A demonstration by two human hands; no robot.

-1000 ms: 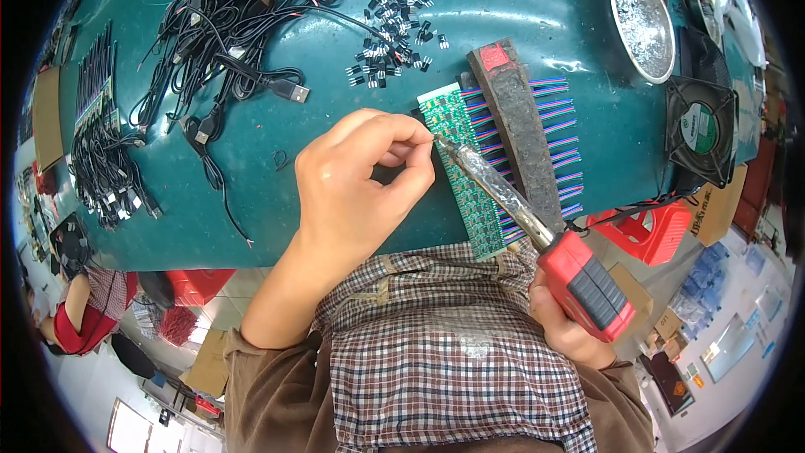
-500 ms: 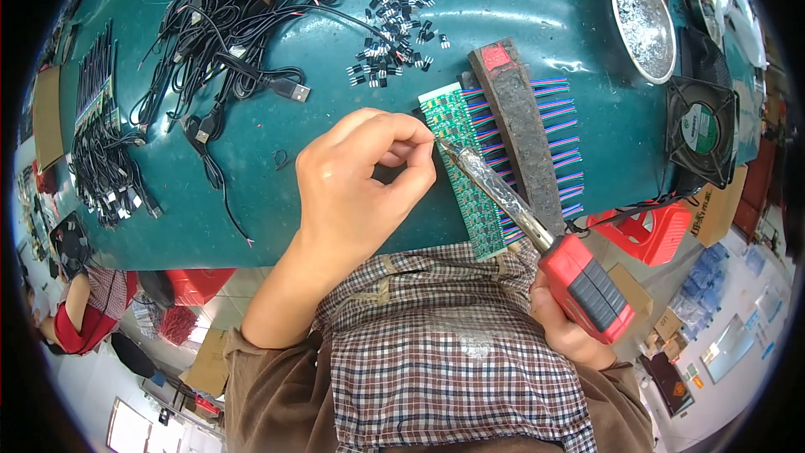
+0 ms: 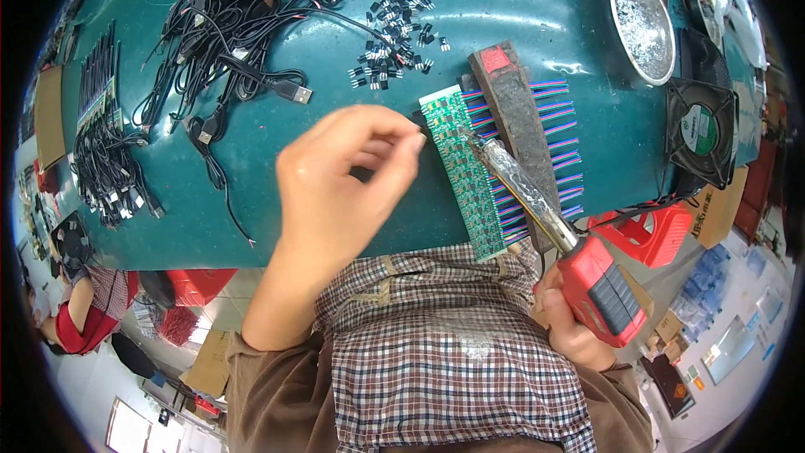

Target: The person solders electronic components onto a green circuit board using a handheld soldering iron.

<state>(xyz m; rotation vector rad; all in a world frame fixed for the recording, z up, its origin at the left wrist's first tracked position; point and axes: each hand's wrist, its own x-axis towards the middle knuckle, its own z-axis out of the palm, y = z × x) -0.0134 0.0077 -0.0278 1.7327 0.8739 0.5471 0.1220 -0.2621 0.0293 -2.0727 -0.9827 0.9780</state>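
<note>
A green circuit board panel (image 3: 470, 193) lies near the front edge of the table, with thin multi-coloured wires running out from its right side. Across those wires rests a long dark bar (image 3: 521, 122) with a red patch on its far end. My right hand (image 3: 572, 331) grips a soldering iron (image 3: 599, 285) by its red and black handle. Its tip is over the upper part of the panel. My left hand (image 3: 348, 172) is just left of the panel, thumb and index fingertips pinched together. Anything between them is too small to make out.
Black USB cables (image 3: 243, 42) lie heaped at the back left, with a bundled set (image 3: 113, 151) further left. Small black three-legged components (image 3: 398, 33) are scattered at the back middle. A round metal dish (image 3: 644, 29) and a black fan (image 3: 703, 130) stand on the right.
My left hand has drawn back a little to the left, away from the panel. The soldering iron has shifted right, its tip away from my left fingertips.
</note>
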